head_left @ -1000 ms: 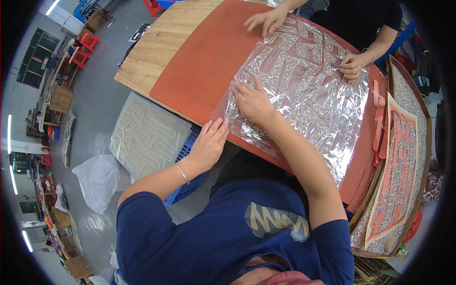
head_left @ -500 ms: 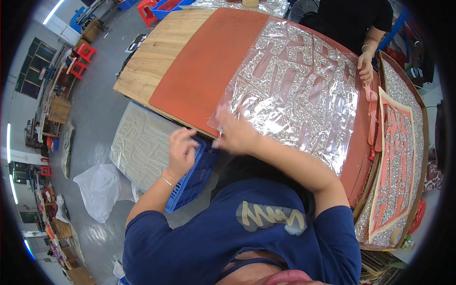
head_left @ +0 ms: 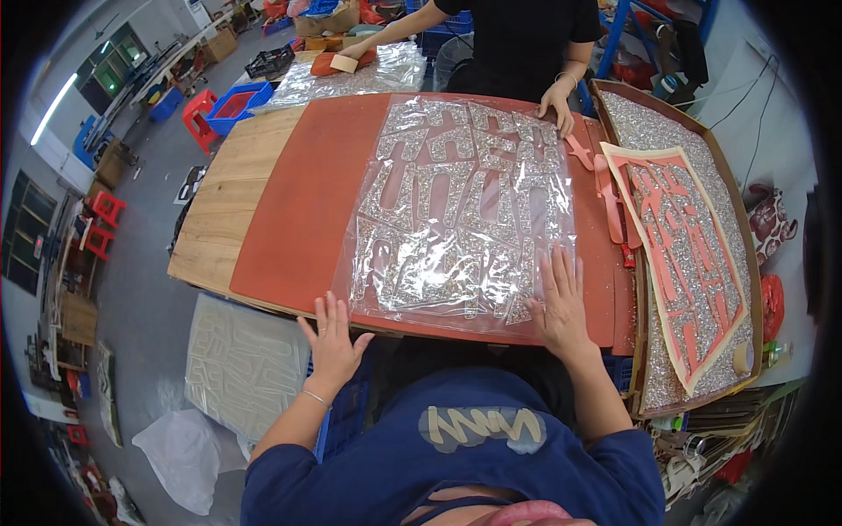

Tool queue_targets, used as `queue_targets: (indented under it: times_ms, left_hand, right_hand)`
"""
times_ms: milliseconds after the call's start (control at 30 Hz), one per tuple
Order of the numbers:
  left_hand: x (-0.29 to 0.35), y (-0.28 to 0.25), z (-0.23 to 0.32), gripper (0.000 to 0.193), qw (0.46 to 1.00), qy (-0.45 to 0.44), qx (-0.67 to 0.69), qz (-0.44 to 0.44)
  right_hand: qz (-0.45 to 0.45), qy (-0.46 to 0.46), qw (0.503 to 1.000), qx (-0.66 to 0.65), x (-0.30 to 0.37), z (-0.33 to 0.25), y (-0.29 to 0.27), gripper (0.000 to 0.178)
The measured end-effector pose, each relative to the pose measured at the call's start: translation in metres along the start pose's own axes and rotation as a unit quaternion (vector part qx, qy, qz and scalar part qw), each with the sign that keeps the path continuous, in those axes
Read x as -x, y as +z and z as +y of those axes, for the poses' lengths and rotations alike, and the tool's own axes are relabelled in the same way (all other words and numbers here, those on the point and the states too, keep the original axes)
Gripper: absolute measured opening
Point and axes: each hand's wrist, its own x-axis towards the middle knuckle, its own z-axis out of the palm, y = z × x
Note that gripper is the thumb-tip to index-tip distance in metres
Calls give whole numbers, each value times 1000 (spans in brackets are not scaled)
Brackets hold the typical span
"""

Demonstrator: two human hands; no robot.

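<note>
A clear plastic sheet [head_left: 491, 196] with glittery silver cut-out shapes lies flat on the red mat [head_left: 303, 202] before me. My right hand [head_left: 561, 307] is flat with fingers spread, on the sheet's near right corner. At the near edge of the mat, just left of the sheet's near left corner, my left hand [head_left: 333, 344] is open with nothing in it. Across the table a person's hand [head_left: 558, 101] touches the sheet's far right corner, beside a pink strip [head_left: 580, 153]. The person's other arm reaches to a reddish-brown item [head_left: 338, 63] beneath a tape roll [head_left: 344, 64].
Right of the mat stands a shallow tray [head_left: 645, 131] of silver glitter, with a pale-framed pink stencil [head_left: 693, 263] in it. A stack of plastic-covered pattern sheets [head_left: 237, 364] sits low on my left, near a white plastic bag [head_left: 180, 456]. Bare wood boards [head_left: 232, 193] extend leftward.
My hands have moved apart: the right went rightward onto the sheet's near corner, the left stayed by the table edge and its fingers opened. My view has turned, bringing the person's other arm into sight.
</note>
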Motion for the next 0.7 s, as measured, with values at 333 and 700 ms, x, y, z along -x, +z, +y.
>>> queue_targets:
  times_ms: [333, 700]
  left_hand:
    - [97, 128, -118, 94, 894, -427, 3, -134]
    - [154, 197, -164, 91, 815, -473, -106, -319]
  right_hand:
    - [-113, 255, 921, -270, 137, 88, -62, 37]
    - [46, 246, 965, 77, 170, 188, -42, 41]
